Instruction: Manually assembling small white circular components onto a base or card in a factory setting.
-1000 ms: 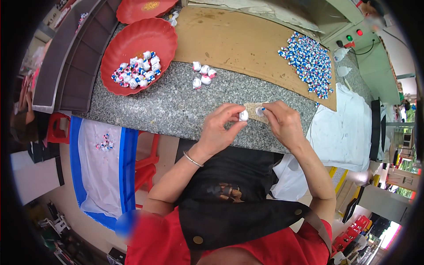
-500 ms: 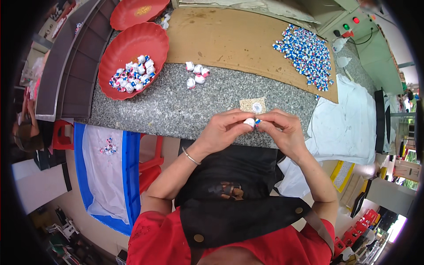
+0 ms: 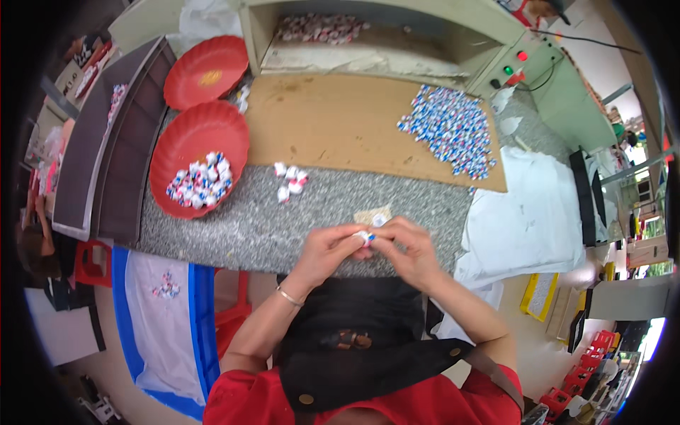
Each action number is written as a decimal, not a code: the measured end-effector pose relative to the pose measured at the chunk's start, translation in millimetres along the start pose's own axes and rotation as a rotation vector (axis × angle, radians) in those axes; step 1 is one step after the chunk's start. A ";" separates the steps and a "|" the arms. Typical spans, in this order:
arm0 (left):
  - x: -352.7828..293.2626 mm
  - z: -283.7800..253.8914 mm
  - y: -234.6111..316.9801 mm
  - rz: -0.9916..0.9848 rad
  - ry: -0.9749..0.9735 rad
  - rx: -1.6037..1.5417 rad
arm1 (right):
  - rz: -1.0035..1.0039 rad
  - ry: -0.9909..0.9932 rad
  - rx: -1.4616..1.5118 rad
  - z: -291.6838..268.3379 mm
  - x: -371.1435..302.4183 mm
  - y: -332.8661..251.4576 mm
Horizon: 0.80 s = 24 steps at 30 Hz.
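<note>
My left hand [image 3: 328, 249] and my right hand [image 3: 406, 249] meet over the near edge of the speckled grey counter [image 3: 248, 227], fingertips pinched together on one small white, blue and red wrapped piece [image 3: 365, 236]. Just beyond the fingers a small tan square with a round white piece [image 3: 374, 216] lies on the counter. A few wrapped pieces [image 3: 289, 181] sit loose further out. A red plate [image 3: 199, 168] at the left holds several wrapped pieces. A large heap of blue and white pieces [image 3: 452, 134] lies on the brown board [image 3: 333, 124].
A second red plate [image 3: 207, 68] sits behind the first. A pale green machine housing [image 3: 397, 35] with coloured buttons stands at the back. White cloth [image 3: 528, 212] covers the right side. A blue and white sack [image 3: 159, 319] and a red stool [image 3: 91, 262] stand below left.
Both hands pulled back from the tan square on the counter toward my body and now pinch the small wrapped piece together. The camera view shifted slightly.
</note>
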State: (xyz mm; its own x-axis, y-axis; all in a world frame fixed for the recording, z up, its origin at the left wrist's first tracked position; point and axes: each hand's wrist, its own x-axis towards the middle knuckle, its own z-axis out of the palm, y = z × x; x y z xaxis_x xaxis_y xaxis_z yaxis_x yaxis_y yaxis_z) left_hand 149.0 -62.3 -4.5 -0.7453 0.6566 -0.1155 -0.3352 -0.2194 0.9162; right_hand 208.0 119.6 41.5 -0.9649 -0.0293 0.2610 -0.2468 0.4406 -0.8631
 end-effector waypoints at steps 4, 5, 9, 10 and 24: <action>-2.3 -10.0 -1.3 -0.020 0.004 -0.124 | 0.049 -0.026 0.041 8.0 8.4 2.2; -1.8 -12.9 0.2 -0.020 -0.031 -0.138 | 0.022 -0.092 0.048 9.9 12.7 4.3; -4.5 -43.8 14.6 0.065 0.030 0.019 | 0.091 -0.158 0.066 0.0 45.4 23.9; -7.4 -53.7 22.8 0.160 0.110 0.180 | 0.172 -0.082 0.076 -6.0 57.5 38.1; -21.4 -134.9 95.9 0.747 0.808 1.440 | -0.272 -0.053 -1.064 -62.8 172.6 153.3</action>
State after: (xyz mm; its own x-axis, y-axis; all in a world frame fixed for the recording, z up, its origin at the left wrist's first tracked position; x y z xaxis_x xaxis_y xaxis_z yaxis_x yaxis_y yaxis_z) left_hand 55.1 -194.6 34.1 -0.7015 0.1529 0.6961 0.5446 0.7450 0.3852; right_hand 9.2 238.5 -18.5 -0.8990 -0.2700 0.3449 -0.2727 0.9612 0.0416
